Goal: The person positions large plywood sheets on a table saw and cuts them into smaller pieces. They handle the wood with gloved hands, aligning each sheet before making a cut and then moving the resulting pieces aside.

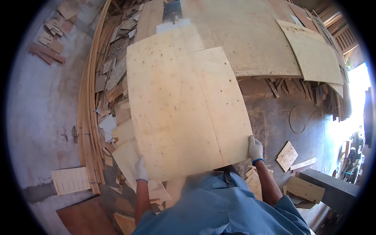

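Observation:
A large pale plywood sheet [184, 113] with scattered knots and a long seam stretches in front of my body. My right hand [255, 149], in a white knit glove with a blue cuff, grips its near right edge. At the near left edge, my left hand [141, 168], gloved the same way and slightly blurred, grips the sheet too. The fingers beneath the wood are hidden. Toward the far end, another pale plywood area [188, 37] shows past the sheet's edge; whether it is a separate panel, I cannot tell.
Ahead lies a broad stack of wood panels [254, 47], with a loose plywood panel [313, 55] on its right side. Long wood strips [89, 117] and scrap pieces line the left. A wire loop [299, 121], a plywood offcut [287, 156] and a grey beam [329, 183] are to the right.

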A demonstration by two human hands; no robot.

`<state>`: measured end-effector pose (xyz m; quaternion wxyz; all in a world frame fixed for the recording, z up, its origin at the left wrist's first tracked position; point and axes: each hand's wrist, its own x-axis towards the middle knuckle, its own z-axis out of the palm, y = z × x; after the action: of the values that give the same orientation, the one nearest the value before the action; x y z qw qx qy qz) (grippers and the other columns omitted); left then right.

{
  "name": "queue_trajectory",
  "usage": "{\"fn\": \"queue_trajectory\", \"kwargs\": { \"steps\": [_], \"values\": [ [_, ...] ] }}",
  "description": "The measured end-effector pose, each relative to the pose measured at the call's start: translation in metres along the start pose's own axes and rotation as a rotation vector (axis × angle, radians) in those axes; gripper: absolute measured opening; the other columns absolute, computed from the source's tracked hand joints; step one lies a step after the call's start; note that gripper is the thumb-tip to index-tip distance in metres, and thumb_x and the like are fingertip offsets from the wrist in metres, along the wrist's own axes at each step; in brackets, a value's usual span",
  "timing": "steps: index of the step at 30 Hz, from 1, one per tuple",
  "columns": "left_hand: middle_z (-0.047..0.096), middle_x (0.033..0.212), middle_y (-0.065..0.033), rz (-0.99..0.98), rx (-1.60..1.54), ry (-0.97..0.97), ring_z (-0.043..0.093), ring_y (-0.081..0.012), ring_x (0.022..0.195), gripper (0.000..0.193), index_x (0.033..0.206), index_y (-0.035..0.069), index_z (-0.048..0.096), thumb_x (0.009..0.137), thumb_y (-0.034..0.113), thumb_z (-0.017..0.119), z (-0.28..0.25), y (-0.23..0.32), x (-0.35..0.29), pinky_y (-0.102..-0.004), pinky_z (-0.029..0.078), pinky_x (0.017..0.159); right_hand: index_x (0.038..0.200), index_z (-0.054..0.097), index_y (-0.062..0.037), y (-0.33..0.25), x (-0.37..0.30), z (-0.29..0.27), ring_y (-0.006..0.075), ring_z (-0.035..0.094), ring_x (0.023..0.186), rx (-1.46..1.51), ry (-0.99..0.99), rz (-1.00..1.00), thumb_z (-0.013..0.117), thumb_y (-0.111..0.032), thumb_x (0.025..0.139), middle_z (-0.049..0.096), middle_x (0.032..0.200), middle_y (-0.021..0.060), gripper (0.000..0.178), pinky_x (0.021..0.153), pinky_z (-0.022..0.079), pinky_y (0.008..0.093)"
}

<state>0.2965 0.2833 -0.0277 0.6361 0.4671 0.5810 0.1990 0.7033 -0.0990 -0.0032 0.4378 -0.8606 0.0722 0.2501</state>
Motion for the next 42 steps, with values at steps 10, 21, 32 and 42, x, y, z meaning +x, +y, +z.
{"fn": "queue_trajectory", "kwargs": {
  "steps": [10, 21, 32, 42],
  "values": [
    [0.067, 0.111, -0.0149, -0.013, 0.064, -0.012, 0.068, -0.0231, 0.095, 0.055, 0.12, -0.006, 0.06, 0.097, 0.045, 0.054, -0.022, 0.029, 0.015, -0.0354, 0.055, 0.085, 0.096, 0.067, 0.0053, -0.016, -0.021, 0.01, 0.0161, 0.059, 0.074, -0.008, -0.069, 0.01, 0.047, -0.039, 0.099, 0.067, 0.077, 0.013, 0.048, 0.068, 0.047, 0.0367],
    [0.068, 0.105, -0.0098, 0.041, -0.022, -0.039, 0.065, -0.016, 0.092, 0.045, 0.112, -0.007, 0.064, 0.098, 0.035, 0.055, -0.011, 0.082, 0.085, -0.0305, 0.053, 0.083, 0.09, 0.065, 0.0049, -0.009, -0.019, 0.058, 0.0132, 0.053, 0.067, 0.002, 0.031, -0.014, 0.047, -0.039, 0.101, 0.061, 0.07, 0.0071, 0.049, 0.062, 0.045, 0.0347],
    [0.067, 0.109, -0.0121, 0.044, -0.136, -0.012, 0.066, -0.0176, 0.095, 0.044, 0.118, -0.006, 0.062, 0.098, 0.032, 0.055, -0.034, 0.059, 0.086, -0.029, 0.054, 0.082, 0.096, 0.067, 0.0059, -0.018, -0.046, 0.064, 0.014, 0.056, 0.067, 0.021, 0.017, -0.019, 0.044, -0.04, 0.102, 0.065, 0.073, 0.0083, 0.051, 0.064, 0.047, 0.0343],
    [0.066, 0.114, -0.0131, 0.004, -0.167, -0.047, 0.066, -0.0205, 0.098, 0.047, 0.12, -0.007, 0.06, 0.098, 0.035, 0.054, -0.017, 0.038, 0.065, -0.0328, 0.053, 0.087, 0.09, 0.065, 0.004, -0.04, -0.037, 0.04, 0.0079, 0.05, 0.067, 0.072, -0.003, 0.007, 0.045, -0.032, 0.101, 0.057, 0.072, 0.001, 0.043, 0.06, 0.042, 0.029]
  ]
}}
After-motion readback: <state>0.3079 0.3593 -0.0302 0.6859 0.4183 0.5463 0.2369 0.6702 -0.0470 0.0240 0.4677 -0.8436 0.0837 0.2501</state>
